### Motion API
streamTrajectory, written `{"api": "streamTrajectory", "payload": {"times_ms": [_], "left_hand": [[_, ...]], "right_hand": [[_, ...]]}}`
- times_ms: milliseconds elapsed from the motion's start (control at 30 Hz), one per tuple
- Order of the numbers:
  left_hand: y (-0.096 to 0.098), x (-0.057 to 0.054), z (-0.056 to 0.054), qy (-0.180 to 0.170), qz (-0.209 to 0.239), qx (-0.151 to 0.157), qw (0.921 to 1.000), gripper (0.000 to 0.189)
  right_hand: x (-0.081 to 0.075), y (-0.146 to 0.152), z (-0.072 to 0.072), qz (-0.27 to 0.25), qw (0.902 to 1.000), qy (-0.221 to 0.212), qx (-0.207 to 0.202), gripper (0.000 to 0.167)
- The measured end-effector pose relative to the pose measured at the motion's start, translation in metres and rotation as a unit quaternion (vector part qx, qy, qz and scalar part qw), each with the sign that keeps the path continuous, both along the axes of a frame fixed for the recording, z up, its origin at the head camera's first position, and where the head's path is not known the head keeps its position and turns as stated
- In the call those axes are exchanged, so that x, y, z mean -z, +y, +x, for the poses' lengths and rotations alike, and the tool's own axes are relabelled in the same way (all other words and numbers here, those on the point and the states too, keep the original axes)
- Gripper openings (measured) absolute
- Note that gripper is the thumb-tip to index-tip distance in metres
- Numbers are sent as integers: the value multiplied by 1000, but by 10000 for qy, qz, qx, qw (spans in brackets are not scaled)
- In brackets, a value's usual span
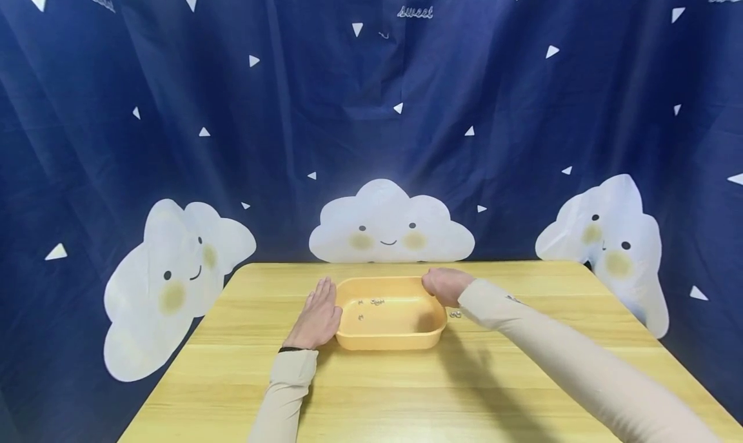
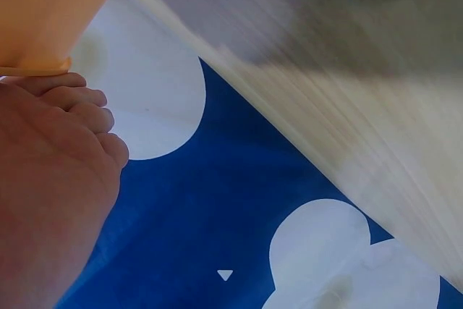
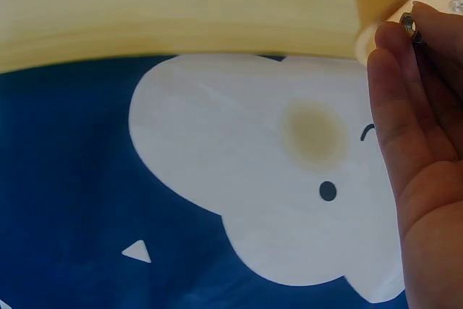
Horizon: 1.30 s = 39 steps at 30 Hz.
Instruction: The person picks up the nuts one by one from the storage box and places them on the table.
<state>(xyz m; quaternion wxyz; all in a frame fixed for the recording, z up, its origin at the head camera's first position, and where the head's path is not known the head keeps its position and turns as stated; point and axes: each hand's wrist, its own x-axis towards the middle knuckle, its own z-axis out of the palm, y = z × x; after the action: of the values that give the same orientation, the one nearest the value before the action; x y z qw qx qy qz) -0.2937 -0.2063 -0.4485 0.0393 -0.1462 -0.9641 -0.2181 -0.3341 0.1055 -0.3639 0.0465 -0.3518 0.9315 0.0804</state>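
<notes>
A yellow-orange plastic basin (image 1: 386, 342) stands on the table, with several small shiny metal pieces (image 1: 377, 302) on its floor. Against the basin's left side lies my left hand (image 1: 311, 315), fingers straight; the left wrist view shows its fingertips at the basin's rim (image 2: 36, 72). My right hand (image 1: 447, 286) is over the basin's far right corner. Between thumb and fingertips it pinches a small shiny metal ring (image 3: 409, 27), which the hand hides in the head view. Just right of the basin, other small metal pieces (image 1: 455, 315) lie on the table.
The wood-grain table (image 1: 383, 398) reaches back to a dark blue curtain (image 1: 325, 108) printed with white clouds and triangles. My right forearm (image 1: 580, 365) crosses over the table's right side and casts a shadow there.
</notes>
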Motion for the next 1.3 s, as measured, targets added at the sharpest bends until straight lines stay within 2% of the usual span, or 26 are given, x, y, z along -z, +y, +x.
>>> {"api": "streamTrajectory", "payload": {"times_ms": [167,400,533,833,1100,1300], "left_hand": [[-1,1,1,1,78,11,10000,62],[-2,5,3,-64,79,-2,9999,62],[-4,8,2,-107,100,8,9999,62],[-4,4,0,-197,75,10,9998,61],[-4,1,-4,-198,144,48,9997,63],[-1,-1,-4,-196,170,65,9996,63]], "right_hand": [[0,9,2,-135,9997,112,-149,31],[1,16,2,-88,9994,-118,301,42],[1,23,2,-184,9989,-207,388,49],[10,43,3,-625,9978,-132,162,53],[18,57,1,-688,9973,-179,202,51],[31,71,-1,-946,9954,-114,-73,45]]}}
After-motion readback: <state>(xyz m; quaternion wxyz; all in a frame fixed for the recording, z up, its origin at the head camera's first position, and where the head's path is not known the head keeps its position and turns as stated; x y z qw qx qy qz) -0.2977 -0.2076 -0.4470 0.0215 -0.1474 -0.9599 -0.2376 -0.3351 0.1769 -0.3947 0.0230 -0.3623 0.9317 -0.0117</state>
